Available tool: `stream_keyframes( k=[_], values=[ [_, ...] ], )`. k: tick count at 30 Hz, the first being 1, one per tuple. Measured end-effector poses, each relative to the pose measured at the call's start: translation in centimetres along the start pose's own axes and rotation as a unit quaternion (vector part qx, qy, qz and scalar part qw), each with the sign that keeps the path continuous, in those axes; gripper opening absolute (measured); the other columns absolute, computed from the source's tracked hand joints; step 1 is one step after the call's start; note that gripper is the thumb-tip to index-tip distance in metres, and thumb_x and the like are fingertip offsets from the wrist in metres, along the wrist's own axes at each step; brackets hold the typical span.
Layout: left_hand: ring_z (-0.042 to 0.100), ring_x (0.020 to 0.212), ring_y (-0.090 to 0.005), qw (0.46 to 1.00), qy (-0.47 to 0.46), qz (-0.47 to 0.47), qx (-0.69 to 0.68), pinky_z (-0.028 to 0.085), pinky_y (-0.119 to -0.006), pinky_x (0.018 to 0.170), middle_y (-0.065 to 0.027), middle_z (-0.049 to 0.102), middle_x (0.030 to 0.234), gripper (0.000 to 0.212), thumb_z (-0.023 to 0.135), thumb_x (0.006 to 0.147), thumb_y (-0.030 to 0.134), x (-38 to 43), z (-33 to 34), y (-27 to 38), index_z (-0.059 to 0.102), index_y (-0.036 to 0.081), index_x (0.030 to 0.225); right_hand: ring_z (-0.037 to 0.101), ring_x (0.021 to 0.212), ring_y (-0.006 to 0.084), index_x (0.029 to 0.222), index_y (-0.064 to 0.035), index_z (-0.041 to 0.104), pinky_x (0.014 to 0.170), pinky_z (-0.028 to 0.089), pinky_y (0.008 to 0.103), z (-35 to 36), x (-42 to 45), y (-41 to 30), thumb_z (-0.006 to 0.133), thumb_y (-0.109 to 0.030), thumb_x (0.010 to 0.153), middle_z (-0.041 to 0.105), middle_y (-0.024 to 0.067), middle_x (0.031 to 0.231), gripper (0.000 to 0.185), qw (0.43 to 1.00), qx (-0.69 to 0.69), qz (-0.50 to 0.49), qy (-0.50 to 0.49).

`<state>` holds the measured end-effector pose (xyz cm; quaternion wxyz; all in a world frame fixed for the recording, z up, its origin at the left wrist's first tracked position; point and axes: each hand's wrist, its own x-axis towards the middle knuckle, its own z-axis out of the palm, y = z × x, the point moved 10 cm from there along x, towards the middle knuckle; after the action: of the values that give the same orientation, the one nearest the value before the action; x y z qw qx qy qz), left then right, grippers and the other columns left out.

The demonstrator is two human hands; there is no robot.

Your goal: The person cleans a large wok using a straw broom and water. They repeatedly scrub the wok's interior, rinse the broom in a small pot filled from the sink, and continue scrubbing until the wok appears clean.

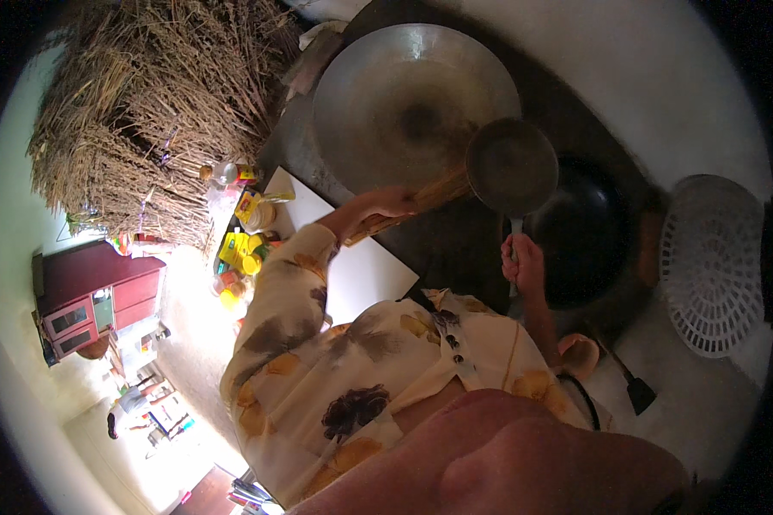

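My left hand (391, 202) grips a long brush of bundled stalks (441, 190), whose far end reaches behind the ladle. In my right hand (525, 262) is the handle of a large round metal ladle (513, 161). The ladle's dark bowl hangs over the stove between two woks. A wide grey metal wok (386, 96) lies on the far left side, its inside stained brown around the bottom. To the right, a smaller black wok (586, 238) sits in shadow, partly hidden by the ladle and my right arm.
A white board (373, 283) lies beside my left arm. Seasoning bottles and packets (238, 251) crowd its left side. Bundled dry stalks (161, 109) rise behind. At right are a white plastic basket (712, 270) and a spatula (640, 394). A person (132, 402) is farther off.
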<state>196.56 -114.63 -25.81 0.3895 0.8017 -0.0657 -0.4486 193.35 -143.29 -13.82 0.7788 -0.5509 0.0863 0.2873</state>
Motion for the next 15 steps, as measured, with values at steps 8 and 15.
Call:
stream_keyframes(
  k=[8,15],
  values=[
    [0.061,0.107,-0.029,0.98,0.191,-0.042,0.025,0.051,-0.044,0.086,-0.0155,0.059,0.125,0.056,0.055,0.095,0.031,2.6,-8.5,-0.6,0.036,0.01,0.144,0.029,0.037,0.0056,0.084,-0.0072,0.052,0.036,0.025,0.0238,-0.5,1.6,0.4,0.043,-0.036,0.102,0.039,-0.0006,0.052,0.035,0.998,0.001,0.011,0.069],
    [0.056,0.113,-0.0371,0.952,0.18,-0.096,0.228,0.047,-0.052,0.09,-0.0159,0.048,0.139,0.058,0.052,0.094,0.021,1.3,-7.0,-21.3,0.031,0.014,0.147,0.03,0.04,0.0069,0.083,-0.009,0.055,0.038,0.029,0.0287,-0.3,4.9,1.0,0.04,-0.036,0.103,0.041,0.0003,0.054,0.037,0.999,-0.008,0.04,-0.015]
  ],
)
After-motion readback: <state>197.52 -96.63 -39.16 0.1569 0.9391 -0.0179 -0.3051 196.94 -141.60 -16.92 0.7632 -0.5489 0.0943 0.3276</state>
